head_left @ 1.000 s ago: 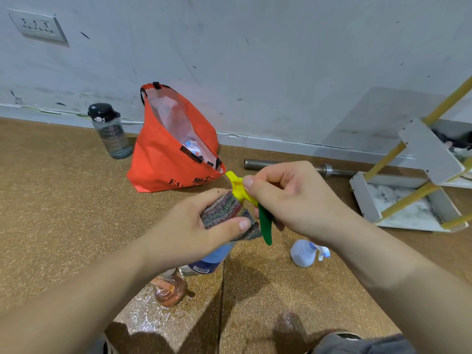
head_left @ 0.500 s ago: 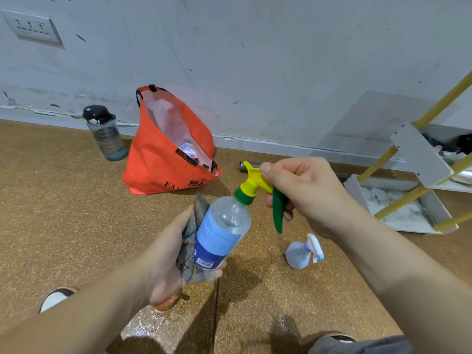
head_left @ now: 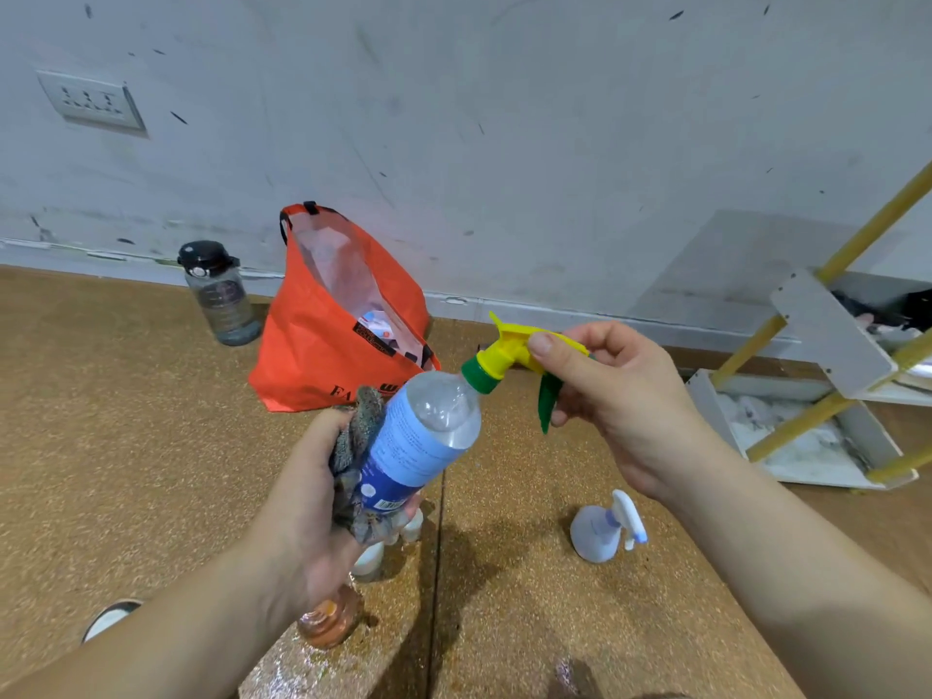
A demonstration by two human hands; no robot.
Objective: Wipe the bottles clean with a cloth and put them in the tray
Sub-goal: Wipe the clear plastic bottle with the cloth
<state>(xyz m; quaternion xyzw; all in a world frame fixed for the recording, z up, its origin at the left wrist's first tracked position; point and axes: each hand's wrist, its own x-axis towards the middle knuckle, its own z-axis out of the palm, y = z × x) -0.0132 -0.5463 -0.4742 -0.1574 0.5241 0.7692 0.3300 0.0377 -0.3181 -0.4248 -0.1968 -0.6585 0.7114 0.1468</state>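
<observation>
I hold a clear spray bottle (head_left: 422, 436) with a blue label, tilted in the air over the floor. My right hand (head_left: 600, 396) grips its yellow spray head, with the green trigger hanging below my fingers. My left hand (head_left: 307, 502) holds a grey striped cloth (head_left: 355, 436) wrapped against the bottle's lower body. A small white spray bottle (head_left: 602, 529) stands on the floor to the right. The white tray (head_left: 867, 446), the bottom shelf of a rack, lies at the far right. An amber bottle (head_left: 330, 620) and small white bottles (head_left: 370, 560) sit below my left hand.
An orange bag (head_left: 328, 355) stands open against the wall. A dark water bottle (head_left: 219, 295) with a black cap stands to its left. The rack's yellow poles (head_left: 802, 421) and white shelf slant over the tray. A shoe tip (head_left: 108, 618) shows at bottom left.
The cloth slid down from the bottle's neck to its lower body. The bottle tilted up, and its clear shoulder and blue label came into view. My right hand kept hold of the spray head.
</observation>
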